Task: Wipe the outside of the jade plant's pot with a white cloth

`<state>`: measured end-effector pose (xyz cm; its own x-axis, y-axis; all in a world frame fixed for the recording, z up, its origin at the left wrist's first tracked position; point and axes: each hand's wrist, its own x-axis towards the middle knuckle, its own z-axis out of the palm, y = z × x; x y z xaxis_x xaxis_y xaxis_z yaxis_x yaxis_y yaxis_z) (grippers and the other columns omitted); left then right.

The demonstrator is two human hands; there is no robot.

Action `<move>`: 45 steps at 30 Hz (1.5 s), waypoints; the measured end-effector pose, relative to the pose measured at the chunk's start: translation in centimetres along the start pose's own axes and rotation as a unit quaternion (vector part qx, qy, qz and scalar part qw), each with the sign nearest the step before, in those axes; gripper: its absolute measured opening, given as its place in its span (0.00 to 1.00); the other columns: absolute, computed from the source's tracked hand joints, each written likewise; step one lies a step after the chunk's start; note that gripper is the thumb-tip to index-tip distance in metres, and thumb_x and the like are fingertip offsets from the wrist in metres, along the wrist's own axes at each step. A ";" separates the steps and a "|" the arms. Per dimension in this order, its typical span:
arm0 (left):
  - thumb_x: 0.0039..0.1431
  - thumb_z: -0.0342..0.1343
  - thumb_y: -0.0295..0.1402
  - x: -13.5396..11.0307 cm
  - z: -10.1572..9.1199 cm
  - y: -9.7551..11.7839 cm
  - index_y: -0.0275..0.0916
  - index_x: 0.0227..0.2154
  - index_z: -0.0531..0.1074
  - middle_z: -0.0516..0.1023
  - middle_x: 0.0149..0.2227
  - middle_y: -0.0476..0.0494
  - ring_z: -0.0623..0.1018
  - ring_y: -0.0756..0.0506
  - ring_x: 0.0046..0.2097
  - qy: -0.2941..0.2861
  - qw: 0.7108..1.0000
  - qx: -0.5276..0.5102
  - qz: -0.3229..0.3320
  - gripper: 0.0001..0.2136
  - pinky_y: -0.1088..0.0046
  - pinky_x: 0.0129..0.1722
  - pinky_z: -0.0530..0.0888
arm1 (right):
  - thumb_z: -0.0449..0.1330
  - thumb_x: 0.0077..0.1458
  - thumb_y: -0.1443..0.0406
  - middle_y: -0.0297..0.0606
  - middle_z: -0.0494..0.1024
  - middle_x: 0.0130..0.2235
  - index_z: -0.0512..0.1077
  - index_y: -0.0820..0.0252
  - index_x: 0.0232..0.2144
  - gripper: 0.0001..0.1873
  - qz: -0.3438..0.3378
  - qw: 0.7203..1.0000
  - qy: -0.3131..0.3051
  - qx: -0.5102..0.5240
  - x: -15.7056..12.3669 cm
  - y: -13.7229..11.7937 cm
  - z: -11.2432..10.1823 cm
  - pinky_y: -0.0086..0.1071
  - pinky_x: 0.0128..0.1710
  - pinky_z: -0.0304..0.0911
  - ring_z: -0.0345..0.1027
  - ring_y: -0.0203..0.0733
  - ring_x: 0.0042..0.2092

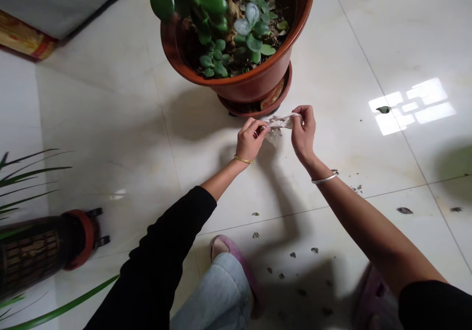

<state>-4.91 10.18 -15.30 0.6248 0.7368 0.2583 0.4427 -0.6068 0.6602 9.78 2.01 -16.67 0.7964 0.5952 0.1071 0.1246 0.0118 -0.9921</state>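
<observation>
A crumpled, soiled white tissue (pixel 279 122) is stretched between my two hands, above the floor just in front of a potted plant. My left hand (pixel 251 135) pinches its left end between thumb and fingers. At the other end, my right hand (pixel 304 129) has its fingers closed on the tissue. Right behind them stands a reddish-brown plant pot (pixel 243 86) on a matching saucer (pixel 283 91). Thick-leaved green succulents (pixel 252 27) grow in the pot.
Dry leaf bits (pixel 314 250) lie scattered over the glossy tiled floor (pixel 121 123). On the left, a dark planter (pixel 33 251) rests on a red wheeled stand (pixel 81 239). A purple slipper (pixel 243 261) is on one foot below. A grey-white bin-like object (pixel 66 0) is at upper left.
</observation>
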 end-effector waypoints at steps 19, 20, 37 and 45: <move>0.75 0.43 0.53 0.6 -4.2 1.2 0.44 0.45 0.69 0.77 0.44 0.42 0.81 0.46 0.48 0.178 0.984 -0.010 0.004 0.19 0.68 0.50 0.80 | 0.53 0.67 0.58 0.31 0.70 0.35 0.69 0.52 0.38 0.08 0.105 0.968 -0.146 0.177 -2.7 -5.5 0.7 0.26 0.26 0.69 0.64 0.32 0.29; 0.76 0.43 0.53 1.2 -5.4 1.6 0.44 0.45 0.70 0.76 0.45 0.41 0.80 0.45 0.52 0.180 0.983 0.012 0.030 0.19 0.63 0.56 0.79 | 0.53 0.68 0.57 0.33 0.71 0.38 0.69 0.51 0.39 0.09 0.054 0.975 -0.137 0.166 -2.8 -6.7 1.1 0.28 0.28 0.71 0.67 0.33 0.31; 0.76 0.41 0.50 4.0 -8.0 -0.1 0.47 0.46 0.76 0.75 0.45 0.42 0.79 0.42 0.56 0.168 0.974 0.136 0.072 0.21 0.58 0.60 0.78 | 0.54 0.70 0.61 0.40 0.67 0.46 0.72 0.49 0.46 0.08 -0.150 0.988 -0.033 0.013 -1.0 -7.4 6.0 0.44 0.43 0.77 0.71 0.47 0.48; 0.77 0.34 0.51 6.0 -8.9 1.7 0.47 0.47 0.76 0.76 0.45 0.41 0.80 0.43 0.53 0.197 0.963 0.151 0.106 0.25 0.60 0.59 0.79 | 0.50 0.73 0.62 0.46 0.68 0.50 0.70 0.50 0.53 0.12 -0.203 0.979 -0.033 -0.005 -0.6 -10.6 7.3 0.47 0.61 0.70 0.67 0.49 0.57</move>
<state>-6.07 16.21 -6.36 0.4563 0.6068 0.6508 0.5360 -0.7713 0.3433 3.70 7.41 -6.66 0.6396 0.5936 0.4883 0.4295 0.2508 -0.8675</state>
